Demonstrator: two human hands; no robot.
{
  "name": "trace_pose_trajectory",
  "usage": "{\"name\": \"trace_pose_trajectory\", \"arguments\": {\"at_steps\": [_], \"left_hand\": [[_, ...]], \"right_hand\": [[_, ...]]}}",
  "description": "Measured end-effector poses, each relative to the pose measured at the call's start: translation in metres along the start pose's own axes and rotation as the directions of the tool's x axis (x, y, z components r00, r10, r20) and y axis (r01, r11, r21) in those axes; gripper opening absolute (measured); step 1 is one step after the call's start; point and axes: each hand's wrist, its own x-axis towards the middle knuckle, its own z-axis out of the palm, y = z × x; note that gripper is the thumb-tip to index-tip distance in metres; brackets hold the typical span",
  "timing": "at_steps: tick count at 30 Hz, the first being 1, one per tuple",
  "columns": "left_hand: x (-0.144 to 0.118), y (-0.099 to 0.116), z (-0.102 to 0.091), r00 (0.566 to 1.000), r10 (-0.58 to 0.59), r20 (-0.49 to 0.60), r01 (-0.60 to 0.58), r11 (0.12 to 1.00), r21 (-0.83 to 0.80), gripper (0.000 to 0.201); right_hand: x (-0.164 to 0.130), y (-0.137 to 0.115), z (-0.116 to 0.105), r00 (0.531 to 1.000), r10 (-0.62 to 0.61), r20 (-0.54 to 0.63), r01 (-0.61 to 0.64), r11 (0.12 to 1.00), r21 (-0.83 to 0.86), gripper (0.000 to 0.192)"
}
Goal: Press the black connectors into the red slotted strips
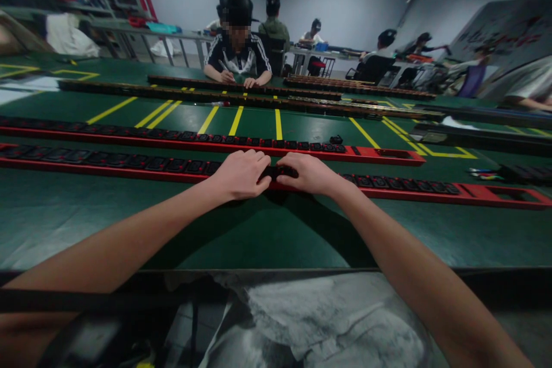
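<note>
Both hands pressed on a red socket strip at a green workbench.

Left hand [241, 175] and right hand [310, 173] lay fingers-down, not gripping, on the nearest red strip [474, 191], a black socket module [278, 171] between them. A second red strip [388, 154] lay just beyond. The green table [302, 230] carried yellow lines [236, 119]; a seated person [238, 52] worked opposite, before grey walls and shelving.

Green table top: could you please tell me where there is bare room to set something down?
Bare green table top lies between the near long red socket strip and the table's near edge. The left hand and right hand crowd that strip's middle. Only a narrow gap separates it from the second red strip.
</note>
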Motion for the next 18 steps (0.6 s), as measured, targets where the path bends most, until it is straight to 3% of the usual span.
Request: {"name": "trace_pose_trajectory", "arguments": {"at_steps": [18], "left_hand": [[0.002,-0.015,-0.002,0.994,0.075,0.076,-0.071,0.996,-0.054,0.029]], "right_hand": [[0.004,-0.004,0.003,0.995,0.102,0.012,-0.102,0.994,0.034,0.030]]}}
